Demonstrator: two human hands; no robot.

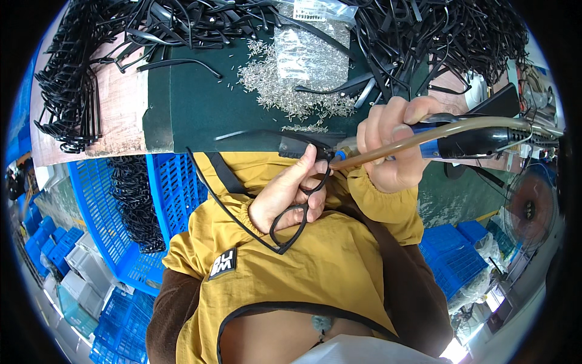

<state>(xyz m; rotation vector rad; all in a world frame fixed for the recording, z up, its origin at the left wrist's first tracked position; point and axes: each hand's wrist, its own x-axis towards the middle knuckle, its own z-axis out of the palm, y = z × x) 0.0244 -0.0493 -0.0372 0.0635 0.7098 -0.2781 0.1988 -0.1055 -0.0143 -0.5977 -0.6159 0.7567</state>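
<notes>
My left hand [285, 197] grips a black eyeglass frame [295, 221] just below the table edge; one long temple arm [218, 194] trails off to the left. My right hand [391, 142] is closed around a powered screwdriver [479, 141] with a blue and black body and a tan hose. Its tip meets the frame's hinge corner beside my left thumb. A heap of small silver screws [291, 91] lies on the dark green mat [182, 103] right above both hands.
Piles of black frames and temple arms cover the table's far left [70, 97] and far right [442, 36]. A clear bag of screws [309, 51] rests on the mat. Blue plastic crates [139, 206] with more black parts stand at the lower left; a fan [530, 209] stands at right.
</notes>
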